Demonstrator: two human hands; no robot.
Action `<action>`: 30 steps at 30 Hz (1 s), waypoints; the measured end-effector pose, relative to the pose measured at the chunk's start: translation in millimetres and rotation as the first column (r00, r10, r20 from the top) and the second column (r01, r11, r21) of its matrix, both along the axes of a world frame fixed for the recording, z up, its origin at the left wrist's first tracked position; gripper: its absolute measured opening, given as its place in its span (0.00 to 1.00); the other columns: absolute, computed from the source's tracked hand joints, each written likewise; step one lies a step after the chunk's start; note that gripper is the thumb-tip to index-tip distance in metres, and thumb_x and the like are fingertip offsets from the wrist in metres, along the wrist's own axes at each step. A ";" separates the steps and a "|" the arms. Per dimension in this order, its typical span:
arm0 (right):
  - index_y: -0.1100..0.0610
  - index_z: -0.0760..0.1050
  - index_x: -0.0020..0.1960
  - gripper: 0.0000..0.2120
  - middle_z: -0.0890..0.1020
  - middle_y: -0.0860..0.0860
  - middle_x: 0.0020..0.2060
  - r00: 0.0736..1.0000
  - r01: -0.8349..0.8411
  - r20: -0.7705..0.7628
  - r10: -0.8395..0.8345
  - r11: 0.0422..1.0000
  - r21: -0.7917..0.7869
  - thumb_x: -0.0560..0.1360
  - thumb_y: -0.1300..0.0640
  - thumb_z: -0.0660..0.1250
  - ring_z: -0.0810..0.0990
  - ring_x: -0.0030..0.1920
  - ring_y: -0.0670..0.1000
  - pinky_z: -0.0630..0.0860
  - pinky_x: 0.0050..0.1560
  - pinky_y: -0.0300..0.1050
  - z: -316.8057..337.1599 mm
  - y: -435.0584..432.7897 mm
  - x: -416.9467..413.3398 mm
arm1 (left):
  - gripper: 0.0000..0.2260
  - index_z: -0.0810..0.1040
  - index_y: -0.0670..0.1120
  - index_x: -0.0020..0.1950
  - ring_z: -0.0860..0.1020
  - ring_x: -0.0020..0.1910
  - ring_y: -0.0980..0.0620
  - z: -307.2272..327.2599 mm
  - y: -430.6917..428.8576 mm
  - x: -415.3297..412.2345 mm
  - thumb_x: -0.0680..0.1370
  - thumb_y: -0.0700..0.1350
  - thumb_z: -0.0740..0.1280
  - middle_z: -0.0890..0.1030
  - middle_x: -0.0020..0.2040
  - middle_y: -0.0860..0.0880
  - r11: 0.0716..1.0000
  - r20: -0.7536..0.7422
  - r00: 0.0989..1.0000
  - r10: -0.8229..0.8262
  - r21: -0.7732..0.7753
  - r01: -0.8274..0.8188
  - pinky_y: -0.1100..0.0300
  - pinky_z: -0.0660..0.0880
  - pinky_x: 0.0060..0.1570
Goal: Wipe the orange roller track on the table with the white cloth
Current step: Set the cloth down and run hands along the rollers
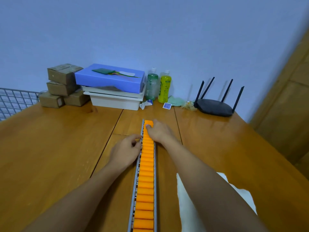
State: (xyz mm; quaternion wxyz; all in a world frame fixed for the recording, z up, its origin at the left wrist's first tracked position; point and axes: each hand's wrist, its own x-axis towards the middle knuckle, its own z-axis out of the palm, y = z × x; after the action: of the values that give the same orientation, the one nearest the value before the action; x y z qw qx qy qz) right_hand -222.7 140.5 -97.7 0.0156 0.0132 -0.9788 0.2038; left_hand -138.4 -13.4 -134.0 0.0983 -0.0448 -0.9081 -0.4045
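Both hands are on the track (145,181), which runs straight up the middle of the table (50,148) from the near edge toward the far side, orange rollers packed between grey metal rails. The right hand (159,132) is at the far end: its thumb lies flat on top of a roller, and the other fingers wrap down over the right rail, gripping. The left hand (126,149) sits just nearer, on the left side, fingers curled in, with thumb and fingertips pinching at the left rail. The cloth (187,208) is in neither hand. It lies on the table near the viewer, just right of the track, partly covered by the right forearm, and whether it touches the rail is hard to tell. Along the far wall there is a stack of brown boxes (64,84) on the left, then a blue box (110,79) resting on white trays (115,99). Next come two bottles (164,87), one clear green and one yellow, standing side by side. A black router (215,107) with four antennas sits at the far right. A wire grid (13,101) pokes in at the left edge.
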 end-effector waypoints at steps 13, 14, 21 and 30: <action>0.43 0.59 0.80 0.33 0.61 0.56 0.78 0.998 -0.012 0.059 0.011 1.000 0.017 0.80 0.30 0.43 0.61 0.76 0.61 0.64 0.69 0.62 -12.1 -4.9 -21.1 | 0.15 0.77 0.57 0.68 0.80 0.40 0.59 -4.1 -0.8 -3.7 0.82 0.54 0.63 0.82 0.44 0.58 1.000 -0.018 1.000 0.002 0.004 -0.002 0.59 0.72 0.36; 0.43 0.58 0.80 0.33 0.61 0.56 0.78 0.998 -0.015 0.055 0.014 1.000 0.026 0.80 0.30 0.43 0.61 0.76 0.61 0.64 0.70 0.62 -13.1 -4.3 -20.5 | 0.15 0.77 0.57 0.68 0.80 0.41 0.59 -3.4 -0.7 -3.1 0.82 0.54 0.63 0.81 0.44 0.59 1.000 -0.015 1.000 0.001 0.001 -0.001 0.59 0.74 0.37; 0.45 0.61 0.79 0.29 0.67 0.57 0.75 1.000 -0.020 0.017 0.018 0.991 0.129 0.83 0.36 0.43 0.63 0.74 0.61 0.65 0.69 0.60 -10.1 -3.4 -3.4 | 0.15 0.77 0.56 0.69 0.80 0.40 0.58 0.8 0.5 -0.1 0.82 0.52 0.63 0.80 0.44 0.59 1.000 -0.019 1.000 0.000 -0.015 -0.001 0.59 0.72 0.35; 0.46 0.69 0.75 0.26 0.75 0.58 0.67 0.999 -0.017 -0.028 0.023 0.982 0.188 0.84 0.41 0.43 0.70 0.68 0.60 0.69 0.63 0.58 -4.9 -0.9 26.7 | 0.15 0.76 0.56 0.69 0.80 0.40 0.58 2.6 1.1 2.1 0.83 0.54 0.62 0.82 0.46 0.57 1.000 -0.011 1.000 -0.004 -0.022 0.004 0.59 0.70 0.35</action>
State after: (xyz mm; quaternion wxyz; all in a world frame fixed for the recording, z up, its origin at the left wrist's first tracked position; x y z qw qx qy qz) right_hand -196.0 139.6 -102.7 0.0268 0.0276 -0.9932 0.1103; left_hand -136.3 -12.3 -131.4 0.1022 -0.0499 -0.9119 -0.3944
